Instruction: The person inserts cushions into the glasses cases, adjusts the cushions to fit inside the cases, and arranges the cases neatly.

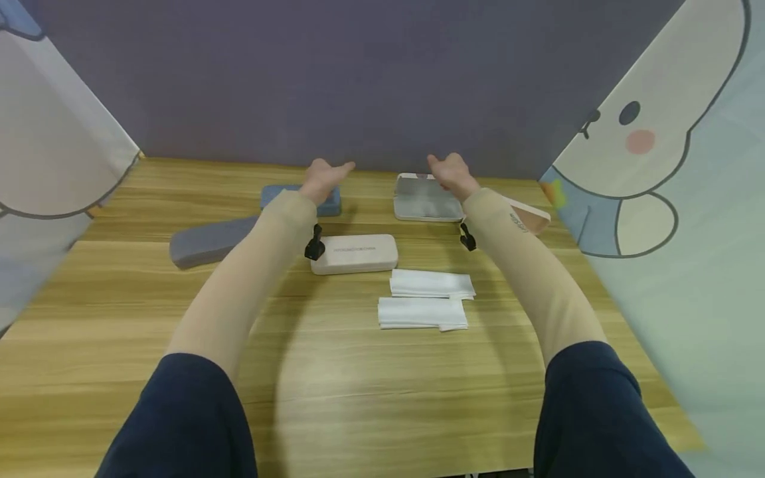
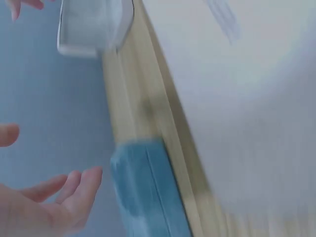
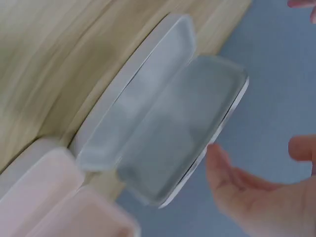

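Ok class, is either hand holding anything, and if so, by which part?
Nothing is held: the left hand and the right hand are both empty.

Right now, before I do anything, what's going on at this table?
Someone is reaching across the table. The left hand is by the closed blue case, the right hand at the edge of the open grey-lined case; whether it touches is unclear. Neither grips anything. A pink-lined case is also open, the white case and grey case are shut, and two folded white cloths lie near the white case.
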{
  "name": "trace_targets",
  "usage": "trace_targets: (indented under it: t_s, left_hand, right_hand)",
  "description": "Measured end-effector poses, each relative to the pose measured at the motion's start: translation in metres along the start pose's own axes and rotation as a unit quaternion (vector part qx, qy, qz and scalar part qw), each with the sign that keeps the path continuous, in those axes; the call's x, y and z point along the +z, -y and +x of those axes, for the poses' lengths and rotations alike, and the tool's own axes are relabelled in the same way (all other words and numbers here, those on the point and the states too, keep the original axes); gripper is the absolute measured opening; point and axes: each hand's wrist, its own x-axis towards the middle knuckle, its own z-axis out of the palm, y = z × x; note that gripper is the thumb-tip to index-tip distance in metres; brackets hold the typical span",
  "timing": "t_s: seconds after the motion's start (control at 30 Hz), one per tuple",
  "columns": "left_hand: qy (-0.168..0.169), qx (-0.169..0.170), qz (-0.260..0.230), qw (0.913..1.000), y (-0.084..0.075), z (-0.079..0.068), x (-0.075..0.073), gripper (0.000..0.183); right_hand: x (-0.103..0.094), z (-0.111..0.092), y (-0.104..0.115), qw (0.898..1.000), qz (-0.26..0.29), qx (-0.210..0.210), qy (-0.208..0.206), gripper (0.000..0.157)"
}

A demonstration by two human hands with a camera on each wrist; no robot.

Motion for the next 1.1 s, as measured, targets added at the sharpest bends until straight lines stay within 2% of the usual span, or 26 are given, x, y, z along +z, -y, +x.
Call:
trace_targets:
  t_s: [0.07, 0.13, 0.23, 0.33, 0.43, 0.6, 0.7, 0.8, 0.93, 0.97, 1.03, 1.1]
  left_hand:
    - [0.013, -0.003, -0.011, 0.9998, -0.004, 0.002, 0.011, 0.079]
    - [0.028, -0.006, -0.031, 0.9991, -0.007, 0.003, 0.023, 0.079]
    - [0.048, -0.017, -0.05, 0.9975, -0.011, 0.005, 0.04, 0.08]
    - [0.049, -0.022, -0.062, 0.9966, -0.014, 0.008, 0.055, 0.078]
    - [0.044, -0.024, -0.077, 0.9957, -0.017, 0.009, 0.068, 0.075]
    - [0.049, -0.027, -0.084, 0.9949, -0.019, 0.01, 0.086, 0.073]
    - [0.056, -0.032, -0.077, 0.9949, -0.018, 0.012, 0.094, 0.072]
    - [0.064, -0.039, -0.086, 0.9935, -0.017, 0.014, 0.099, 0.073]
    - [0.072, -0.046, -0.108, 0.9905, -0.014, 0.015, 0.102, 0.073]
    - [0.073, -0.049, -0.112, 0.9898, -0.013, 0.015, 0.103, 0.072]
    - [0.077, -0.053, -0.117, 0.9887, -0.012, 0.014, 0.103, 0.072]
    - [0.08, -0.056, -0.122, 0.9878, -0.011, 0.012, 0.103, 0.072]
  right_hand:
    - [-0.004, -0.001, -0.006, 1.0, 0.013, 0.025, -0.012, 0.046]
    - [-0.007, 0.0, -0.011, 0.998, 0.02, 0.053, -0.012, 0.053]
    - [-0.009, -0.001, -0.016, 0.995, 0.039, 0.09, 0.017, 0.066]
    - [-0.008, -0.001, -0.019, 0.991, 0.059, 0.107, 0.053, 0.07]
    - [-0.005, -0.001, -0.022, 0.984, 0.101, 0.129, 0.076, 0.072]
    - [0.003, -0.005, -0.029, 0.963, 0.184, 0.174, 0.092, 0.075]
    - [0.009, -0.006, -0.032, 0.96, 0.196, 0.18, 0.085, 0.075]
    - [0.013, -0.003, -0.035, 0.968, 0.171, 0.169, 0.076, 0.075]
    - [0.018, 0.004, -0.037, 0.987, 0.069, 0.128, 0.062, 0.073]
    - [0.019, -0.005, -0.031, 0.99, 0.042, 0.118, 0.058, 0.072]
    - [0.022, -0.017, -0.023, 0.993, -0.003, 0.109, 0.051, 0.071]
    - [0.024, -0.014, -0.022, 0.993, -0.032, 0.105, 0.047, 0.071]
